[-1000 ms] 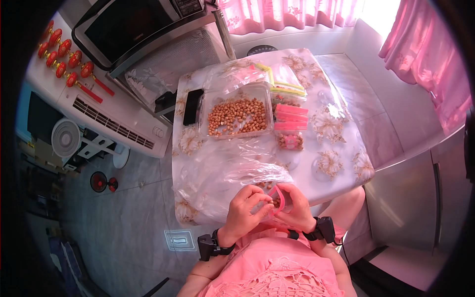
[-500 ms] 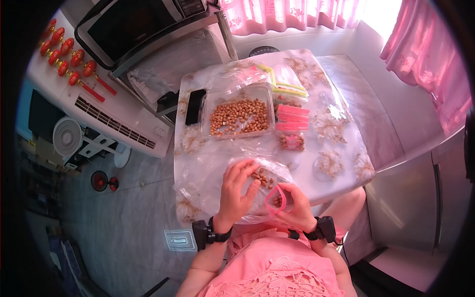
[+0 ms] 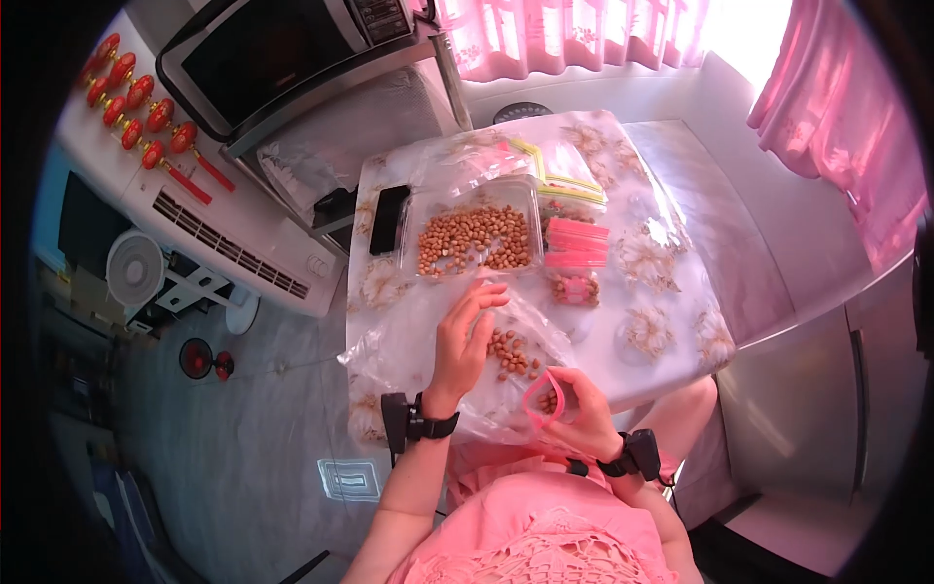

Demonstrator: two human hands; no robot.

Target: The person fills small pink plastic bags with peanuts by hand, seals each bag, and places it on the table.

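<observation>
My right hand (image 3: pixel 588 417) grips a small zip bag (image 3: pixel 530 401) with a pink rim, its mouth spread apart and several brown nuts inside. Just left of that bag, a loose pile of nuts (image 3: pixel 510 352), which look like peanuts, lies on a clear plastic sheet (image 3: pixel 409 343). Over the sheet, beside the pile, my left hand (image 3: pixel 465 336) is open with fingers stretched towards the clear plastic box (image 3: pixel 407 255). More of the same nuts (image 3: pixel 472 238) cover the box's bottom. I see nothing held in the left hand.
Right of the box are a stack of pink-topped zip bags (image 3: pixel 578 241), a filled bag (image 3: pixel 576 290) and yellow-edged zip bags (image 3: pixel 569 191). A black phone (image 3: pixel 389 220) lies left of the box. A microwave (image 3: pixel 282 58) stands beyond the table's far left corner.
My left hand has moved away from my body, off the nut pile and closer to the box. The right hand stays in place with the zip bag. The view has tilted slightly.
</observation>
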